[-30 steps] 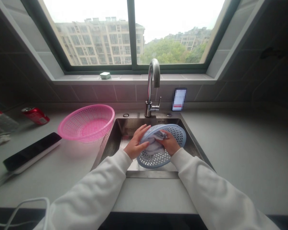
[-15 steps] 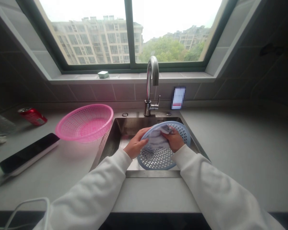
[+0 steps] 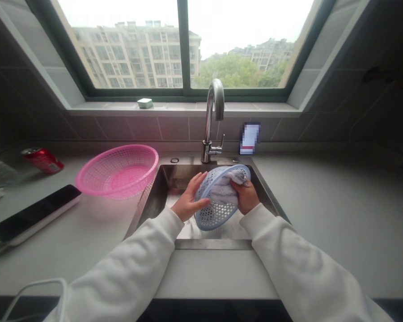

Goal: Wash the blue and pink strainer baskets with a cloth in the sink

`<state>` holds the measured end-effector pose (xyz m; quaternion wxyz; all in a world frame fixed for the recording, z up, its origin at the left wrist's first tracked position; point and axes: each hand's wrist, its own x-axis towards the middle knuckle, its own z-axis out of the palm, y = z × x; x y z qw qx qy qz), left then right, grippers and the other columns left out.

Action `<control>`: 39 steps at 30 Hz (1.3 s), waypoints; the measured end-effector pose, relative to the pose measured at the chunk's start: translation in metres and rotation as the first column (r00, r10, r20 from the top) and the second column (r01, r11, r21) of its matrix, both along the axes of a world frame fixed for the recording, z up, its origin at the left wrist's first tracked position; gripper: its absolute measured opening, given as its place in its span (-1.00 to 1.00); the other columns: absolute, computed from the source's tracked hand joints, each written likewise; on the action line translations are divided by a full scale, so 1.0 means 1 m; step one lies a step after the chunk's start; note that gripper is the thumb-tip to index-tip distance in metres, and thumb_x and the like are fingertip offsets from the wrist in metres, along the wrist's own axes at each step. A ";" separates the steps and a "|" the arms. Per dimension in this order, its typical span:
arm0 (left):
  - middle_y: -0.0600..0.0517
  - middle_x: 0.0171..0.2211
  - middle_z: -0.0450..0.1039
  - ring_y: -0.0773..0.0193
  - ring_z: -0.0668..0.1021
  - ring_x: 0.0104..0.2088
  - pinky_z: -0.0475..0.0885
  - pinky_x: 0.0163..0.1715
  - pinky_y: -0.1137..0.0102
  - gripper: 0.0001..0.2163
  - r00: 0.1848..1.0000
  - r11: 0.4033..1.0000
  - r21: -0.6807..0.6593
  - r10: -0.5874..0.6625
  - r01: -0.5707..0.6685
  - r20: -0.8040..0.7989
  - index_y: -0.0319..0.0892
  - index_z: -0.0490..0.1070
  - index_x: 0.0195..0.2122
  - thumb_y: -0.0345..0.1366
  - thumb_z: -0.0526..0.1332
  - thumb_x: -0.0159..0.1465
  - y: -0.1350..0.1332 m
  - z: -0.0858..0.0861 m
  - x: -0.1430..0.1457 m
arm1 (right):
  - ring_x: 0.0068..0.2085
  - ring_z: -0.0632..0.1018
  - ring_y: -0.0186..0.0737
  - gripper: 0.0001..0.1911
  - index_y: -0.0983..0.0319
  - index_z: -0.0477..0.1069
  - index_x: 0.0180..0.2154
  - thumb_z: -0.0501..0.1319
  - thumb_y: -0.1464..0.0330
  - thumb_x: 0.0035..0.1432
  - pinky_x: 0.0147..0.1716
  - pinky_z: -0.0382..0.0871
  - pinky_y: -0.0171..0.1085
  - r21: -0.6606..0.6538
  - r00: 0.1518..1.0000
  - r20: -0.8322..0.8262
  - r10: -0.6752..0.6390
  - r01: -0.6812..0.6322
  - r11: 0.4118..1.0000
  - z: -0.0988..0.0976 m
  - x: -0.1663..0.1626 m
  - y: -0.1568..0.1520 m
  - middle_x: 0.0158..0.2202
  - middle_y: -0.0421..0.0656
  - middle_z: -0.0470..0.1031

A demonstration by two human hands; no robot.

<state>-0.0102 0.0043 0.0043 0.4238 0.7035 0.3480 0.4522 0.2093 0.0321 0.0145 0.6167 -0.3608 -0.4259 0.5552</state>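
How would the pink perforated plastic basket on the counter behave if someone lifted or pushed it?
The pink perforated plastic basket is probably light for its size, since its thin walls are full of holes. Its rounded bowl shape suggests it may slide or rock when pushed across the grey counter. The thin rim would likely flex slightly under a firm grip.

Domestic kitchen, upper storey. Centre: stainless steel sink (image 3: 150, 201) set into a pale stone countertop (image 3: 338, 214), gooseneck faucet (image 3: 208, 129) behind it. Grey wall tiles (image 3: 174, 129) behind. Top of frame: window (image 3: 184, 44) looking out on apartment blocks (image 3: 137, 56) and treetops (image 3: 228, 71).
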 end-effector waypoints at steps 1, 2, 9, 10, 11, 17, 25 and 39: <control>-0.07 0.51 -0.04 -0.23 0.03 0.50 -0.06 0.47 -0.06 -0.20 0.999 1.000 0.000 0.011 -0.011 -0.032 0.05 0.20 0.43 0.12 0.37 0.21 0.000 0.001 0.001 | -0.19 0.61 -0.08 -0.55 0.08 0.56 -0.21 0.57 0.13 -0.17 -0.01 0.53 -0.04 -0.010 0.999 -0.037 -0.020 0.020 1.000 0.000 -0.001 0.000 -0.24 -0.22 0.64; -0.08 0.50 -0.03 -0.23 0.03 0.50 -0.05 0.47 -0.04 -0.23 0.998 1.000 -0.003 0.013 -0.013 -0.057 0.04 0.24 0.41 0.11 0.37 0.21 0.000 0.002 0.002 | -0.20 0.62 -0.09 -0.55 0.08 0.56 -0.21 0.57 0.13 -0.17 -0.01 0.53 -0.05 -0.011 0.999 -0.041 -0.008 0.007 1.000 -0.001 -0.002 0.000 -0.24 -0.23 0.65; -0.09 0.36 0.27 -0.21 0.24 0.41 0.08 0.44 0.01 -0.35 0.986 0.993 -0.087 -0.061 0.075 0.155 -0.01 0.43 0.30 0.10 0.37 0.22 0.002 0.001 0.008 | -0.26 0.58 -0.15 -0.67 0.17 0.61 -0.32 0.55 0.19 -0.15 -0.10 0.49 -0.14 0.032 0.920 0.279 0.274 -0.294 0.955 0.000 -0.010 -0.007 -0.34 -0.21 0.63; -0.09 0.35 0.30 -0.22 0.27 0.39 0.11 0.42 0.00 -0.35 0.977 0.988 -0.123 -0.062 0.089 0.204 -0.02 0.45 0.28 0.09 0.39 0.20 0.003 0.000 0.007 | -0.26 0.58 -0.15 -0.66 0.16 0.61 -0.31 0.55 0.18 -0.15 -0.11 0.50 -0.14 0.025 0.952 0.222 0.211 -0.222 0.975 0.001 -0.008 -0.005 -0.33 -0.21 0.64; -0.09 0.34 0.33 -0.24 0.29 0.38 0.15 0.40 -0.01 -0.34 0.965 0.981 -0.164 -0.061 0.106 0.256 -0.03 0.46 0.28 0.08 0.41 0.18 0.005 0.000 0.007 | -0.24 0.59 -0.13 -0.64 0.14 0.61 -0.29 0.55 0.17 -0.15 -0.11 0.51 -0.13 0.007 0.980 0.148 0.133 -0.135 0.991 0.001 -0.005 -0.002 -0.31 -0.22 0.64; -0.09 0.37 0.34 -0.29 0.27 0.40 0.22 0.36 -0.01 -0.29 0.917 0.939 -0.292 -0.057 0.184 0.394 -0.06 0.47 0.27 0.04 0.48 0.10 0.009 0.001 0.011 | -0.23 0.62 -0.11 -0.59 0.11 0.59 -0.26 0.57 0.16 -0.18 -0.09 0.53 -0.09 -0.047 0.995 0.012 0.096 -0.096 0.994 0.002 -0.007 -0.003 -0.30 -0.23 0.65; -0.17 0.43 0.22 -0.26 0.32 0.38 0.24 0.35 -0.07 0.08 0.968 0.956 -0.256 -0.083 0.145 0.237 0.05 0.01 0.50 0.10 0.53 0.03 0.011 -0.007 0.002 | -0.20 0.61 -0.13 -0.65 0.11 0.59 -0.23 0.54 0.18 -0.09 -0.04 0.52 -0.12 0.006 0.996 0.029 0.081 -0.082 0.997 -0.003 -0.006 0.001 -0.24 -0.22 0.65; -0.09 0.21 0.52 -0.22 0.46 0.26 0.33 0.29 0.00 -0.36 0.910 0.961 -0.260 0.026 0.091 0.414 -0.10 0.52 0.18 0.00 0.47 0.08 0.012 0.000 0.013 | -0.23 0.60 -0.11 -0.70 0.17 0.62 -0.25 0.48 0.23 -0.09 -0.07 0.49 -0.10 0.002 0.822 0.438 0.363 -0.405 0.914 -0.005 -0.016 -0.007 -0.27 -0.17 0.67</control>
